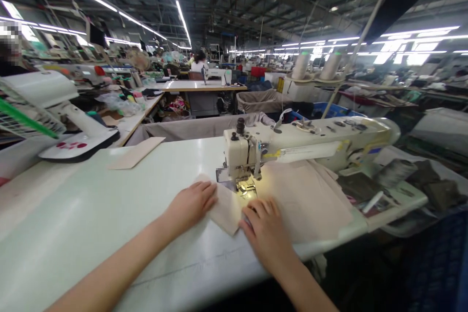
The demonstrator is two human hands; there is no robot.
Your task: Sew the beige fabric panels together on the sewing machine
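Observation:
A narrow beige fabric piece (pixel 225 210) lies aslant on the pale green sewing table (pixel 161 175), just left of the machine's lit needle area. My left hand (pixel 195 201) rests over its left part, fingers together and bent down onto the cloth. Close to the right end of the piece, my right hand (pixel 266 228) is closed, with its fingers curled. Something small and greyish shows between its fingers, too hidden to name. Just beyond both hands stands the white sewing machine (pixel 292 144), its presser foot (pixel 246 185) close above the plate.
Larger beige fabric panels (pixel 307 200) lie under the machine arm. Another beige strip (pixel 138 153) is at the far left table edge. A white fan (pixel 44 97) stands at left, a cloth-lined bin (pixel 183 126) behind. Dark cloth scraps (pixel 398 175) and thread cones (pixel 300 66) are at right.

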